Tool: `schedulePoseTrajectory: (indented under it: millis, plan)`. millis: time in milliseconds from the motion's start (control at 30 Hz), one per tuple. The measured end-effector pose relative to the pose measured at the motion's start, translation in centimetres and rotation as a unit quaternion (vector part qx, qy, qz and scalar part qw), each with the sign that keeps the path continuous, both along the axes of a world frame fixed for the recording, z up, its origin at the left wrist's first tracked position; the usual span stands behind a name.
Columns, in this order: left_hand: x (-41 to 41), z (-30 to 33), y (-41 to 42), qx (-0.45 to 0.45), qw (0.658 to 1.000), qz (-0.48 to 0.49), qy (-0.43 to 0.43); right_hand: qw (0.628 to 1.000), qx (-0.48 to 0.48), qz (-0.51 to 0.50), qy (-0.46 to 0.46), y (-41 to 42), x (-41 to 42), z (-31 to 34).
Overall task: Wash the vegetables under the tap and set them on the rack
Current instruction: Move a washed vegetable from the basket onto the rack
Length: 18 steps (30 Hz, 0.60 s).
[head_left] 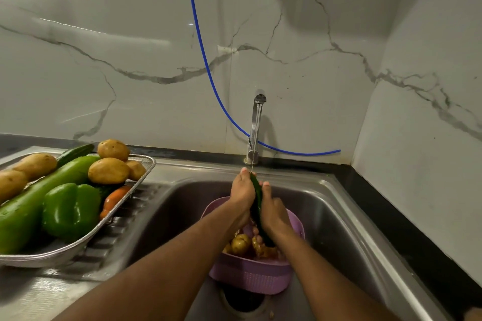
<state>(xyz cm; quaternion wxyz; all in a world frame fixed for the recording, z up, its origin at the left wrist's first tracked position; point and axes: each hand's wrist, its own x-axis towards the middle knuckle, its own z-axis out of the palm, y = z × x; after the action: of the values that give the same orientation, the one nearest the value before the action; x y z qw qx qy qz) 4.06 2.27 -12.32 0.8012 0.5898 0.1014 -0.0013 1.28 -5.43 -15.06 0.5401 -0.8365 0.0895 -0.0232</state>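
**Cucumber held under the tap, rack loaded at left**

At far left, a metal rack is seated on the ribbed drainboard. It is loaded with potatoes, a long pale green gourd, a green bell pepper, a dark cucumber and a carrot; the items lie touching one another.

Right of the rack, the steel sink is occupied by a purple colander, in which further potatoes are held.

Above the colander, a second cucumber is held nearly upright, its upper end directly below the spout of the tap. It is gripped on one side by the left hand and on the other by the right hand, with the fingers of both curled round it.

A blue hose is routed down the marble wall and passes behind the tap.
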Motion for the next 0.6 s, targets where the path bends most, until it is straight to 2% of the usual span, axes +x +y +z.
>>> schedulePoseTrajectory:
  millis: [133,233,300,400,500,600]
  plan:
    - [0.0,0.8,0.3,-0.030,0.999,0.025,0.003,0.987,-0.091,-0.017,-0.135,0.4,-0.6,0.4]
    - [-0.4,0.8,0.2,-0.028,0.997,0.050,-0.042,0.979,-0.123,-0.020,-0.162,0.3,-0.5,0.6]
    - [-1.1,0.3,-0.1,-0.001,0.992,0.060,-0.112,0.986,-0.086,-0.025,-0.141,0.4,-0.3,0.5]
    - [-1.2,-0.9,-0.1,0.103,0.973,0.048,-0.199,0.996,0.065,-0.037,-0.043,1.0,0.6,0.4]
    - [-0.5,-2.2,0.4,0.168,0.962,-0.017,-0.216,0.982,0.171,-0.039,0.069,1.3,1.5,0.0]
    - [-0.3,-3.2,0.9,0.217,0.955,-0.060,-0.192,0.972,0.206,-0.029,0.110,1.2,2.4,-0.8]
